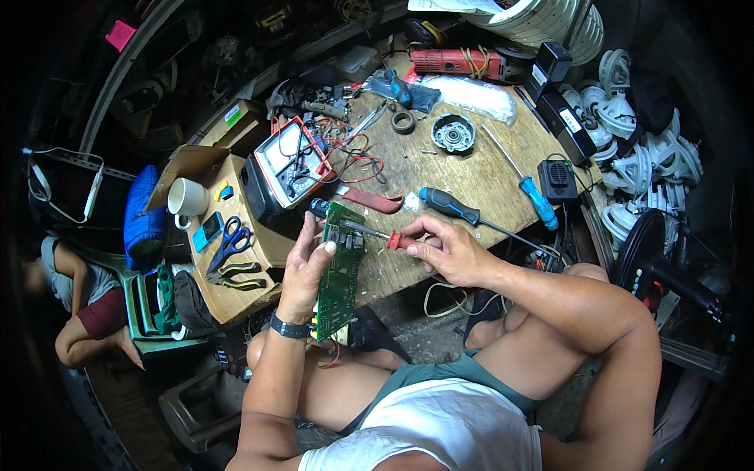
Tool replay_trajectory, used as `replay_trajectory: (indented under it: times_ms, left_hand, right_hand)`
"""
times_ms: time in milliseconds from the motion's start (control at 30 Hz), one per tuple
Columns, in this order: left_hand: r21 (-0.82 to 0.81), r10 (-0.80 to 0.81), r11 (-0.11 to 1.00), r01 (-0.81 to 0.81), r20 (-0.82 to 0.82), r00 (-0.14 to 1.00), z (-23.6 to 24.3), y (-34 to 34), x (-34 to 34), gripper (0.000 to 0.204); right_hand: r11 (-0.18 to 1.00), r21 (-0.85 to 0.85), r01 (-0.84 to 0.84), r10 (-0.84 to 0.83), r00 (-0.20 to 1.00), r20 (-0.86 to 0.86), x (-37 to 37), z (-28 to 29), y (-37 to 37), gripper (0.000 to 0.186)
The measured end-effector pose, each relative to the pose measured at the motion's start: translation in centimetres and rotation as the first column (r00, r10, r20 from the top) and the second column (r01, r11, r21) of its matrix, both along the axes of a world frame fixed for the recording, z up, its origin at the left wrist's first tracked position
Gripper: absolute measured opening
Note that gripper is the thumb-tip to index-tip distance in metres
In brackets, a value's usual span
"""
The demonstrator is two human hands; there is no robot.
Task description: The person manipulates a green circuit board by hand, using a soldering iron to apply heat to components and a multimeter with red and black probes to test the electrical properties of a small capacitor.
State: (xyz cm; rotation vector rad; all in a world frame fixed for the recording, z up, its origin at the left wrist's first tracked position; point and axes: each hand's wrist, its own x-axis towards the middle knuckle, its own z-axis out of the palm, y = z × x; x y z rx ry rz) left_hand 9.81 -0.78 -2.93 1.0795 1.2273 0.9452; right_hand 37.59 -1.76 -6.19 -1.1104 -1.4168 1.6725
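My left hand (303, 271) grips a green circuit board (336, 286) by its left edge, thumb across its face, and holds it steeply tilted in front of the bench edge. Dark components sit on the board's upper part. Between the fingers and thumb of my right hand (455, 250) is a red-handled screwdriver (399, 240), its metal shaft pointing left at those components. Whether the tip touches them is hard to see. A red curved handle-like piece (372, 201) lies on the bench behind the board, and a blue-black screwdriver (449, 206) rests just beyond my right hand.
On the wooden bench (424, 173) are a red-framed multimeter (287, 163) with tangled leads, a round metal housing (453, 133), another blue screwdriver (538, 202) and a red power tool (459, 62). Left stands a cardboard box (259, 294) bearing scissors (231, 242) and a mug (188, 196). Another person (78, 290) sits far left.
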Motion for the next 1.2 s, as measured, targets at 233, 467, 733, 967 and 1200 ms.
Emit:
replay_trajectory:
  times_ms: [233, 467, 733, 967, 1200]
  left_hand:
    - [-0.010, -0.003, 1.000, 0.003, 0.025, 1.000, 0.0, 0.0, 0.0, 0.084]
    - [-0.003, -0.010, 1.000, 0.010, 0.002, 1.000, 0.1, 0.0, 0.1, 0.084]
    - [-0.015, -0.015, 1.000, 0.015, 0.011, 1.000, -0.2, 0.0, -0.1, 0.085]
    - [-0.013, -0.028, 1.000, 0.028, 0.005, 1.000, -0.2, 0.2, -0.1, 0.087]
    - [0.005, 0.009, 1.000, -0.009, -0.002, 1.000, 0.0, -0.7, 1.0, 0.085]
  right_hand:
    - [0.987, 0.161, -0.002, -0.005, 0.999, 0.044, 0.2, -0.2, 0.5, 0.025]
    - [0.987, 0.160, 0.007, -0.014, 0.999, 0.049, 0.4, 0.2, 0.5, 0.024]
    - [0.982, 0.191, -0.004, -0.012, 0.997, 0.082, 0.4, 0.5, 0.6, 0.024]
    - [0.982, 0.189, -0.012, -0.002, 0.998, 0.070, 0.5, 0.0, 0.8, 0.025]
    - [0.995, -0.025, -0.096, 0.095, 0.995, -0.022, 1.1, -1.1, 1.3, 0.025]
